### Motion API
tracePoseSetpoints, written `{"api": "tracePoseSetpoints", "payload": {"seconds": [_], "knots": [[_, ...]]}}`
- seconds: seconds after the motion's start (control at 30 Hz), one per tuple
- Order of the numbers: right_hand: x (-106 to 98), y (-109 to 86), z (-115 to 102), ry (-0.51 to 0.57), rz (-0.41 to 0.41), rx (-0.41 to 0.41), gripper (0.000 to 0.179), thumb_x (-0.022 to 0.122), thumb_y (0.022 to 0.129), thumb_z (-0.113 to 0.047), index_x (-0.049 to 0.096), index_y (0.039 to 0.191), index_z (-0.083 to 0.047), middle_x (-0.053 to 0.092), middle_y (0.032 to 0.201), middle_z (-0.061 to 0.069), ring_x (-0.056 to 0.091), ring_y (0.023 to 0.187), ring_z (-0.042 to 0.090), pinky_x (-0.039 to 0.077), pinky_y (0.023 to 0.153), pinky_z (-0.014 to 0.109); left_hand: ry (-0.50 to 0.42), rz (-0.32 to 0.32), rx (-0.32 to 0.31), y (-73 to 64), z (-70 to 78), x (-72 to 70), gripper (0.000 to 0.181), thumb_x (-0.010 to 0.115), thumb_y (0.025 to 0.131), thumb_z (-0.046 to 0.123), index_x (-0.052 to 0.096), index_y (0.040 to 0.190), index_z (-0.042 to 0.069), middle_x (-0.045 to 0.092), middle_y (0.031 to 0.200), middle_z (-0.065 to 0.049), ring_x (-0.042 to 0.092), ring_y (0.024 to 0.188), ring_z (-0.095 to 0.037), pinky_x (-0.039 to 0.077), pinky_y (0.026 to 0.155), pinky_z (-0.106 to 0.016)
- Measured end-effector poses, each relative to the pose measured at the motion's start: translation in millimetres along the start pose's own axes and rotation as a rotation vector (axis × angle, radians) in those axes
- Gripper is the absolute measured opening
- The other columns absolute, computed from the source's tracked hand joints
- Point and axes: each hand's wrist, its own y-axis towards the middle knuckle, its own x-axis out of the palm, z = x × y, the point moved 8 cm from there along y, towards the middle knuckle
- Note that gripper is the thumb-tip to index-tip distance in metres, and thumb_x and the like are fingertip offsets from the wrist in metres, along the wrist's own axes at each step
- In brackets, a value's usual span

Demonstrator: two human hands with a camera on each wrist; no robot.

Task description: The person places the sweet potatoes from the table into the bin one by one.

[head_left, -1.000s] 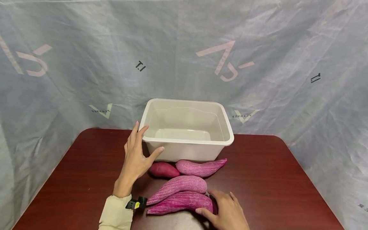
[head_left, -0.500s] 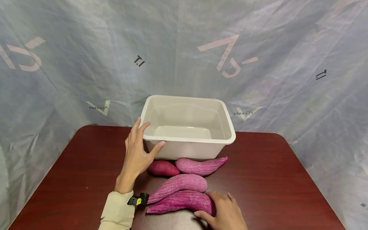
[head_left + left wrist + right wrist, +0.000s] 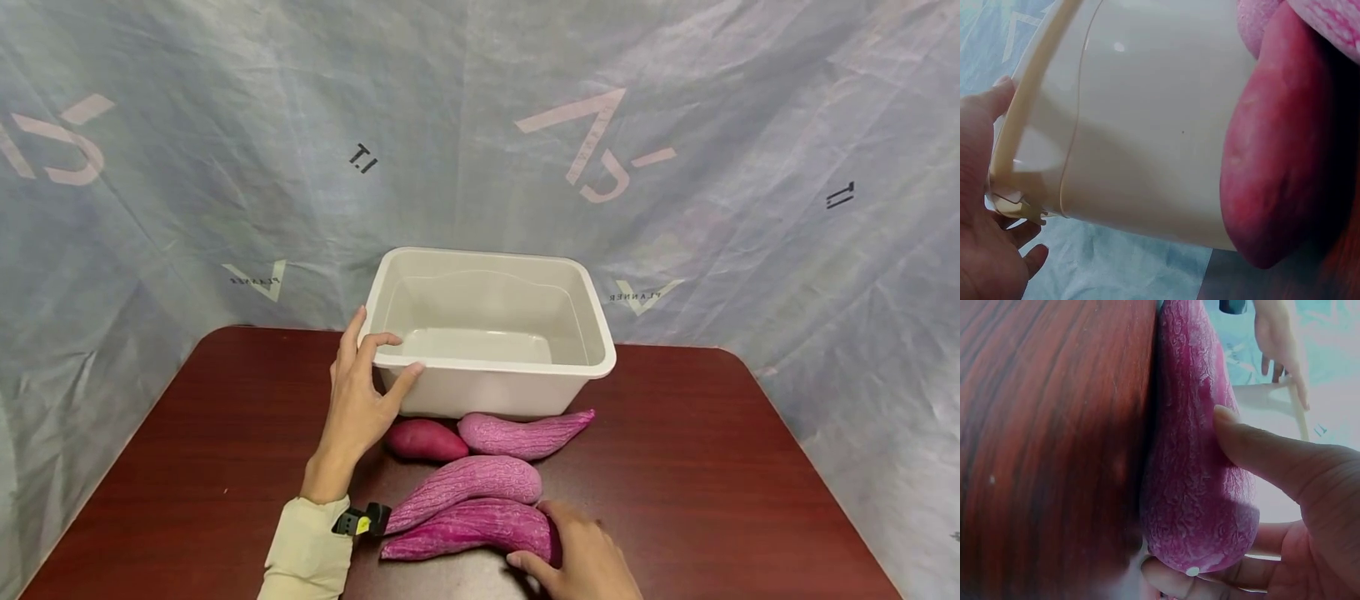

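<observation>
My left hand [image 3: 352, 408] grips the near left corner of a white plastic tub [image 3: 495, 390], with its index finger over the rim and its thumb at the front. In the left wrist view, the thumb lies at the rim [image 3: 1035, 94]. My right hand [image 3: 581, 550] holds the thick end of the nearest wrinkled purple sweet potato [image 3: 480, 527], thumb on the near side and fingers curled round the end [image 3: 1200, 500]. A second wrinkled purple sweet potato [image 3: 480, 482] lies right behind it.
A smooth red sweet potato [image 3: 425, 440] and another wrinkled purple one [image 3: 521, 435] lie along the tub's front wall. All rest on a dark red wooden table [image 3: 697, 467]. Grey sheeting [image 3: 465, 125] hangs behind and at both sides.
My left thumb and index finger have come in onto the tub's rim. My right hand has drawn slightly closer round the sweet potato's end. The head view has tilted a little.
</observation>
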Motion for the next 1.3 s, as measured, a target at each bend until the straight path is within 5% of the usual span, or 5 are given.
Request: {"api": "tracePoseSetpoints", "payload": {"seconds": [0.33,1.3], "knots": [[4,-1.6,1,0.031,-0.033,-0.003,0.061,0.081,0.074,-0.06,0.064,0.117,-0.02,0.074,0.104,0.001,0.073,0.09,0.026,0.055,0.073,0.041,-0.029,-0.02,-0.018,-1.5,-1.8,4.9,0.038,0.076,0.088,0.037,0.052,0.105,0.012,0.022,0.168,-0.009,0.03,0.151,-0.039,0.021,0.114,-0.063],[-11,-1.4,-4,-0.024,-0.005,0.042,0.06,0.081,0.072,-0.063,0.067,0.114,-0.023,0.073,0.106,-0.005,0.071,0.091,0.018,0.055,0.076,0.037,-0.023,-0.015,-0.034,0.3,0.1,0.3,0.042,0.076,0.089,0.038,0.048,0.104,0.01,0.024,0.167,-0.009,0.031,0.151,-0.036,0.016,0.117,-0.062]]}}
